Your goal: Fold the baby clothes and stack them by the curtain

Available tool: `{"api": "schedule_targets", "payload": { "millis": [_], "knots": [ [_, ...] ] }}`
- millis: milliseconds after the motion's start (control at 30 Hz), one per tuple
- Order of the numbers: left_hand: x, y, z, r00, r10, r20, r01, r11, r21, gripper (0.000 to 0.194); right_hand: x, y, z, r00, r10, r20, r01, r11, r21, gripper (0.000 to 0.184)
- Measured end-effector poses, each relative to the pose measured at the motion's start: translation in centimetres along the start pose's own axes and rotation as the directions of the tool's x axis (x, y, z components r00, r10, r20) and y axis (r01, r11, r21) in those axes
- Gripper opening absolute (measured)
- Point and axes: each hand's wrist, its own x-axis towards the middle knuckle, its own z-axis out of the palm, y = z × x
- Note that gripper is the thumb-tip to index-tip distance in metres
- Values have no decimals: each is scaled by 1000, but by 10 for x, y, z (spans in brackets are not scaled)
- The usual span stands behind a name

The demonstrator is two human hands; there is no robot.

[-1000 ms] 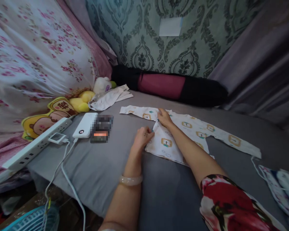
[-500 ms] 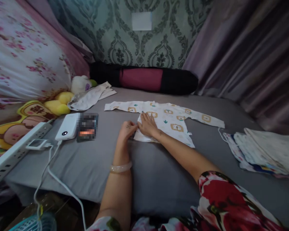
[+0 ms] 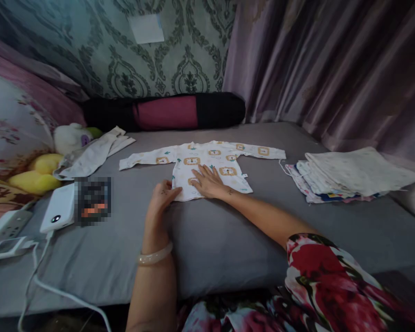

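A small long-sleeved white shirt (image 3: 207,177) with yellow lion-like prints and green leaves lies spread on the grey bed sheet (image 3: 228,249), both sleeves stretched sideways. My right hand (image 3: 208,183) rests flat on its lower front, fingers spread. At the shirt's lower left corner is my left hand (image 3: 162,194). Its thumb reaches over the fabric's edge, apart from the other fingers, which are partly hidden. A pale bangle (image 3: 155,255) circles my left wrist.
A stack of folded clothes (image 3: 352,173) lies at right. On the left are a crumpled white garment (image 3: 93,154), yellow plush toy (image 3: 38,174), white power bank (image 3: 58,207), blurred dark item (image 3: 92,200), power strip (image 3: 8,226) and cables. A black-and-maroon long bag (image 3: 166,112) lies along the wall.
The view has swung right, bringing the clothes stack fully in. My right hand has come from the shirt's upper part to its lower front. The left thumb has spread from a closed pose.
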Motion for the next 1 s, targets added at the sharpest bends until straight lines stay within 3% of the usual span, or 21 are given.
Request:
{"api": "schedule_targets", "payload": {
  "millis": [267,433,767,1000],
  "knots": [
    [-5,6,-5,998,-52,41,55,996,-74,36,9,67,-14,979,196,-51,-199,978,-58,63],
    [-9,12,-9,994,-104,11,105,992,-72,38,1,99,-24,971,215,-109,-225,970,-93,59],
    [-14,14,-12,992,-118,-49,113,989,-93,35,-53,105,-22,999,-32,-35,29,996,-89,57],
    [-14,10,-13,992,-107,-67,103,993,-61,38,-108,99,-25,986,-142,-83,136,988,-72,57]
  ]
}}
